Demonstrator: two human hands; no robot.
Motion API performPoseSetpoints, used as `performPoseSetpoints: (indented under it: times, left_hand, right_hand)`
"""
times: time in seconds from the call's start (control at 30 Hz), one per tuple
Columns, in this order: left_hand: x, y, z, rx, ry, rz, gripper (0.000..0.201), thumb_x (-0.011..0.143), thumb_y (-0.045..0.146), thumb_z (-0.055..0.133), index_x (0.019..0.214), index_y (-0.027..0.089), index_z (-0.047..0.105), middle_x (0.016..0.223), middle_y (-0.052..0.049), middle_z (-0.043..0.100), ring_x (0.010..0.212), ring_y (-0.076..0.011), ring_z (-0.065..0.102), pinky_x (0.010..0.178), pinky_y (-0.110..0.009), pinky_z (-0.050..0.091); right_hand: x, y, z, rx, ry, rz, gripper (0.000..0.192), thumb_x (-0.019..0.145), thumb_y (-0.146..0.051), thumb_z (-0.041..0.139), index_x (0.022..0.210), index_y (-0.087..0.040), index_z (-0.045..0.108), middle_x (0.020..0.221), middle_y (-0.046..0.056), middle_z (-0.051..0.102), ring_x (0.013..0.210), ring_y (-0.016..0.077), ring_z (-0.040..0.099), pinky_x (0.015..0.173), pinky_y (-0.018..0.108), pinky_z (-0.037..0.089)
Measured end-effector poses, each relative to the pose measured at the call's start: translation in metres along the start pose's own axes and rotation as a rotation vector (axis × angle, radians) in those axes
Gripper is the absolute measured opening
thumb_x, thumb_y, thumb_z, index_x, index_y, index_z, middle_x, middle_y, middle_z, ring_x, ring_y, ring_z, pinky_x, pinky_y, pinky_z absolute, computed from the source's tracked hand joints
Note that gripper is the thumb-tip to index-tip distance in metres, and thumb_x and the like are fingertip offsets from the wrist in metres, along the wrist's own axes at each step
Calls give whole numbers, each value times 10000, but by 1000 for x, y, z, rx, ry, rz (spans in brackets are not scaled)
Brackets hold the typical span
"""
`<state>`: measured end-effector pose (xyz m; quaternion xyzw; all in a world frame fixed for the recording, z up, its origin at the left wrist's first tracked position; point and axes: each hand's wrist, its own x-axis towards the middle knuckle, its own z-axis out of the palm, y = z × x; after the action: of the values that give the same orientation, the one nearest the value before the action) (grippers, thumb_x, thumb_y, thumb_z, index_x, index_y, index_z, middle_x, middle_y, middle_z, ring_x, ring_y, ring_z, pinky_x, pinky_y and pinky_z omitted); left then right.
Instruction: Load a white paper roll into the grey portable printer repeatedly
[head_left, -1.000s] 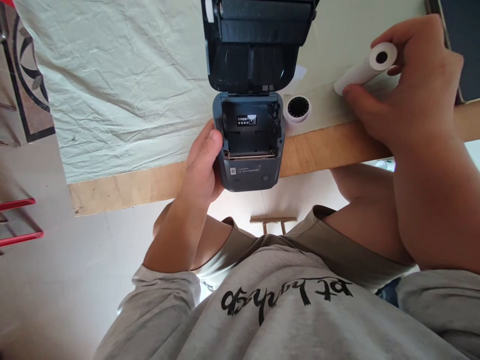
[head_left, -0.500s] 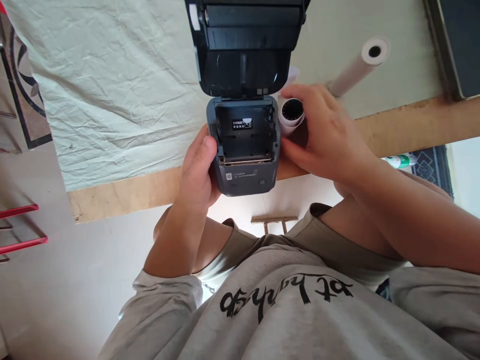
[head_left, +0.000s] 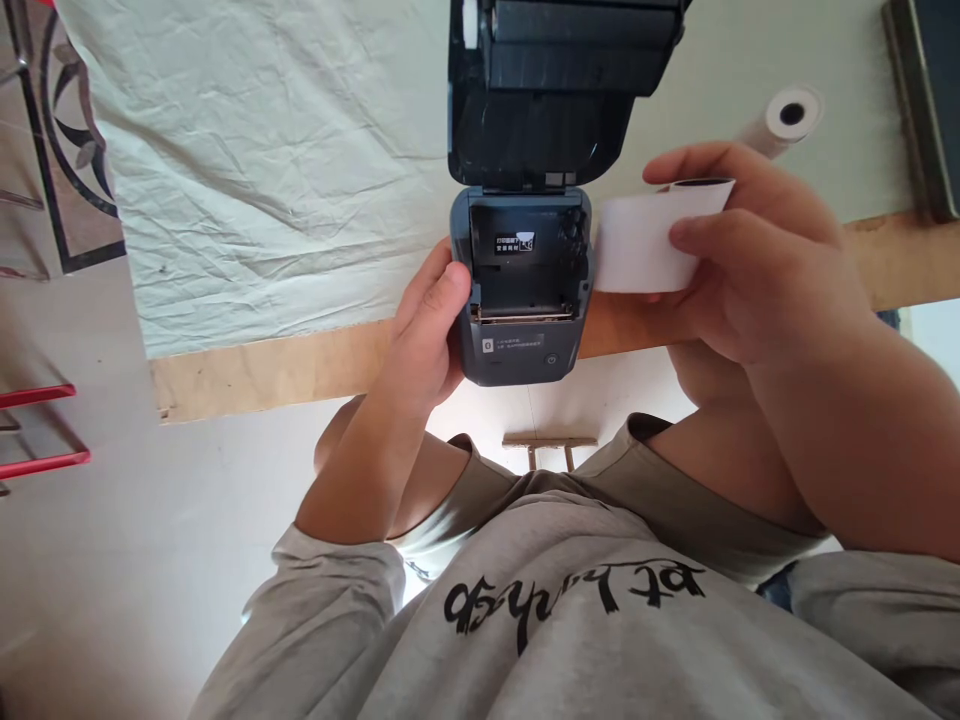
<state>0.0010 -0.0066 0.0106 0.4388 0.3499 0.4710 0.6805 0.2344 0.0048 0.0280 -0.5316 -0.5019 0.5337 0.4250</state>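
My left hand (head_left: 431, 325) grips the left side of a dark grey label printer (head_left: 517, 355), its thumb on the edge. The printer's black lid (head_left: 540, 130) is swung up and away from me, and the paper bay below it holds no roll. Just right of the printer, my right hand (head_left: 757, 250) pinches a white paper roll (head_left: 645, 240) between thumb and fingers. The roll lies sideways, its left end close against the printer's right side; I cannot tell if they touch.
Another white paper roll (head_left: 765, 135) stands behind my right hand. A dark flat object with a raised edge (head_left: 922, 110) lies at the far right. Pale cloth (head_left: 285, 180) covers the table, whose wooden front edge (head_left: 262, 375) shows. Red metal bars (head_left: 45, 465) are at the lower left.
My right hand has turned the paper roll from end-up to sideways and moved right. The printer, in my left hand, appears further right and slightly higher in view.
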Motion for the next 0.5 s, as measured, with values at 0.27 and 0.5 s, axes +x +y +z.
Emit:
performPoseSetpoints:
  times: [0.27, 0.5]
  left_hand:
    - [0, 4, 4, 36, 23, 5, 374, 963, 567, 493, 1063, 266, 691, 1120, 15, 716, 1400, -275, 527, 1139, -446, 521]
    - [1, 1, 4, -27, 40, -6, 309, 971, 482, 482, 1051, 271, 692, 1051, -4, 722, 1372, -270, 554, 1112, -430, 537]
  right_hand:
    - [-6, -8, -4, -161, 11, -116, 485, 734, -577, 795, 882, -221, 501, 720, -68, 531, 577, 25, 508, 510, 169, 409]
    - [-3, -6, 0, 144, 45, 62, 407, 740, -210, 808, 1074, -254, 579, 776, -36, 609, 645, 95, 621, 566, 222, 565]
